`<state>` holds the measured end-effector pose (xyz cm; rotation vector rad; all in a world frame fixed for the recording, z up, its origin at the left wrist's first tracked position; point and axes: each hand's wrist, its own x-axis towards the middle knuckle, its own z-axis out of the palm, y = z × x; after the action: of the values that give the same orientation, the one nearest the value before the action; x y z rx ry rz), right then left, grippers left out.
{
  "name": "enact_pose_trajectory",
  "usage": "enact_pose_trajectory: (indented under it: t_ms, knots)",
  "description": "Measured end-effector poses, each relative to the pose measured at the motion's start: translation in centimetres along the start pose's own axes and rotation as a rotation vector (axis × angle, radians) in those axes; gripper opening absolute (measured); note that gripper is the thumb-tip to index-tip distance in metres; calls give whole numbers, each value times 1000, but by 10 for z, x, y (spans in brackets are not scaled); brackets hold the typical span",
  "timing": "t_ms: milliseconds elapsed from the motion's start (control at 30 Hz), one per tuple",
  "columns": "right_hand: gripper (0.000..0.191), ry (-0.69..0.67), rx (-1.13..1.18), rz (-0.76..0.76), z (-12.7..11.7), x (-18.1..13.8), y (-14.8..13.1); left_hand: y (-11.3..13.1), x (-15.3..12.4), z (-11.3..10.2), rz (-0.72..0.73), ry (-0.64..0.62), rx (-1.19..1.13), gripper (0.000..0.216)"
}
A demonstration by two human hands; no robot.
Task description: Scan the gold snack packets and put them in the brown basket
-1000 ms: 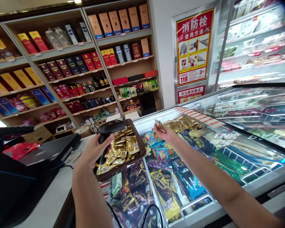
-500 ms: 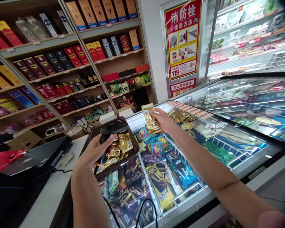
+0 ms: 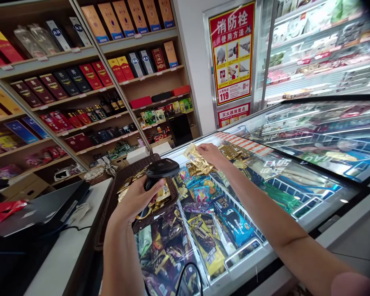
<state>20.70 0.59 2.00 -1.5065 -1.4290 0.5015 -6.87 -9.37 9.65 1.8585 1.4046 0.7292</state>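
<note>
My left hand (image 3: pixel 138 197) is wrapped round the handle of a black barcode scanner (image 3: pixel 162 167), whose head points right. Under it sits a brown wicker basket (image 3: pixel 109 220) holding several gold foil packets (image 3: pixel 163 195). My right hand (image 3: pixel 210 154) pinches a gold foil packet (image 3: pixel 195 155) at its right end, above the freezer's glass top. More gold packets (image 3: pixel 231 151) lie on the glass just right of that hand. Part of the basket's contents is hidden behind my left hand and the scanner.
A glass-topped chest freezer (image 3: pixel 267 164) with several wrapped ice creams in wire baskets spans the front and right. At left, a white counter (image 3: pixel 58 242) carries a dark monitor or laptop (image 3: pixel 43 209). Shelves of boxed goods (image 3: pixel 77 80) stand behind. The scanner cable (image 3: pixel 189 265) loops low.
My left hand has moved the scanner right, towards the gold packet. The packet in my right hand has tipped from upright to a flatter slant and dropped slightly.
</note>
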Motion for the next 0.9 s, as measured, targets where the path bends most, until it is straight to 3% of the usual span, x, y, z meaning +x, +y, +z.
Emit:
enact_pose_trajectory:
  t_ms: [233, 467, 667, 900]
  knots:
    - [28, -23, -86, 26, 4, 6, 7, 5, -2, 3, -16, -5, -3, 56]
    - [35, 218, -460, 238, -16, 31, 58, -6, -4, -21, -64, 50, 65, 54]
    - [37, 91, -527, 191, 1, 38, 93, -25, -12, -49, -120, 200, 1, 58]
    - [45, 50, -591, 85, 30, 15, 84, -42, -32, -75, -189, 314, 97, 61]
